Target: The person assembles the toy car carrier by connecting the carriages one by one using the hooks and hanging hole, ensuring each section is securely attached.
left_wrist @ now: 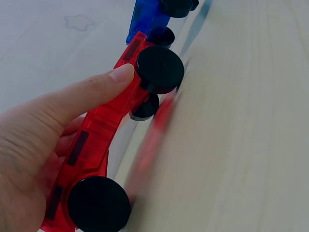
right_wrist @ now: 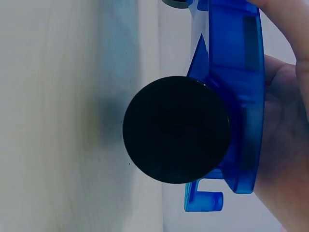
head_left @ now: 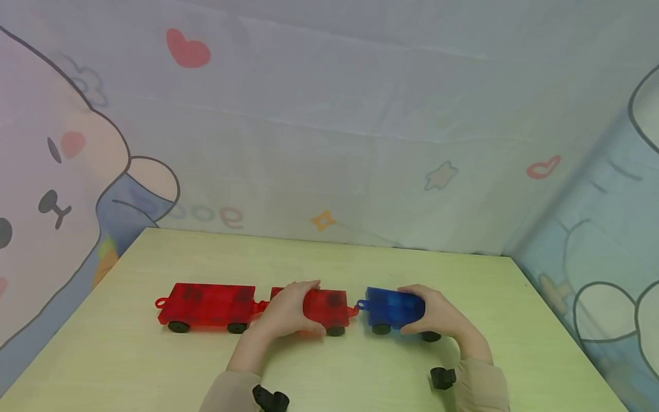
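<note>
Three translucent wheeled toy cars stand in a row on the pale green table (head_left: 134, 366). My left hand (head_left: 286, 313) grips the middle red car (head_left: 324, 305), fingers over its top and thumb on the near side; in the left wrist view the thumb lies on the red car (left_wrist: 99, 130) above its black wheel (left_wrist: 160, 69). A longer red car (head_left: 206, 304) is hooked behind it on the left. My right hand (head_left: 437, 315) grips the blue car (head_left: 392, 308), whose loop hitch sits close to the red car's hook. The right wrist view shows the blue car (right_wrist: 234, 96) and its wheel (right_wrist: 176, 129).
Cartoon-printed cloth walls (head_left: 329, 131) close in the table at the back, left and right. Bare tabletop lies in front of the cars and behind them.
</note>
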`<state>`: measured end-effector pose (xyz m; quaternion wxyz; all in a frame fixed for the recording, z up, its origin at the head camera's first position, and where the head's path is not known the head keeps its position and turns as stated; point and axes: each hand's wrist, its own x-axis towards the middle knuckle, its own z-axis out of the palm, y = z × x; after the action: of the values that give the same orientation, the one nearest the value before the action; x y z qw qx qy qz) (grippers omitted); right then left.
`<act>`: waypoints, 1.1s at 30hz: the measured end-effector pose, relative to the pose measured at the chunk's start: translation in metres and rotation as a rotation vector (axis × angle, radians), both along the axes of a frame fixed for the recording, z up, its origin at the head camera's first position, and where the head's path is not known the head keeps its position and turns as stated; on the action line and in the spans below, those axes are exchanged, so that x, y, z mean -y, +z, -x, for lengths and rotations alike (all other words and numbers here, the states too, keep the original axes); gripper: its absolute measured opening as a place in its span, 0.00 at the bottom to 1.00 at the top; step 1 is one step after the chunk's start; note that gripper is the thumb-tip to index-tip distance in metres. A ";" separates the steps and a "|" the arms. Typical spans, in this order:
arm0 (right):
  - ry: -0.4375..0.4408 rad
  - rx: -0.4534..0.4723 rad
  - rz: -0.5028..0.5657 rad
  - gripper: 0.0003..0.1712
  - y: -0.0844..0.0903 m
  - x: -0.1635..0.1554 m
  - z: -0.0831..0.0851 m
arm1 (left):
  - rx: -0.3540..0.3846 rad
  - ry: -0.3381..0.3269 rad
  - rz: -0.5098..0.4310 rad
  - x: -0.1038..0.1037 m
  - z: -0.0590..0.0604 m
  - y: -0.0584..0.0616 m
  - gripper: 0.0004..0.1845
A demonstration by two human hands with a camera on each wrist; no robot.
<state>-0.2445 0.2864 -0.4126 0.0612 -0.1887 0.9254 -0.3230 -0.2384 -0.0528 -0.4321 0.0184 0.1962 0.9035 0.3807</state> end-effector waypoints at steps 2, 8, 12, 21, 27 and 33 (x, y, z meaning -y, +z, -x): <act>0.003 0.004 0.002 0.49 0.000 0.001 0.000 | 0.004 0.003 0.001 0.000 0.000 0.001 0.48; 0.013 0.009 0.002 0.49 -0.001 0.004 -0.001 | 0.003 -0.001 0.008 -0.001 0.000 0.001 0.48; 0.024 0.008 0.006 0.49 -0.001 0.005 -0.001 | 0.001 -0.002 0.011 -0.001 0.001 0.001 0.48; 0.023 0.007 -0.002 0.48 -0.002 0.006 0.000 | 0.012 0.005 0.013 -0.001 0.001 0.001 0.48; 0.032 0.003 -0.003 0.48 -0.002 0.006 0.001 | 0.014 0.007 0.007 -0.001 0.001 0.001 0.49; 0.039 0.006 -0.002 0.48 -0.003 0.006 0.001 | 0.014 0.007 0.010 0.000 0.001 0.002 0.49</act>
<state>-0.2459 0.2809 -0.4157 0.0706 -0.2058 0.9216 -0.3214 -0.2390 -0.0526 -0.4304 0.0246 0.1903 0.9059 0.3774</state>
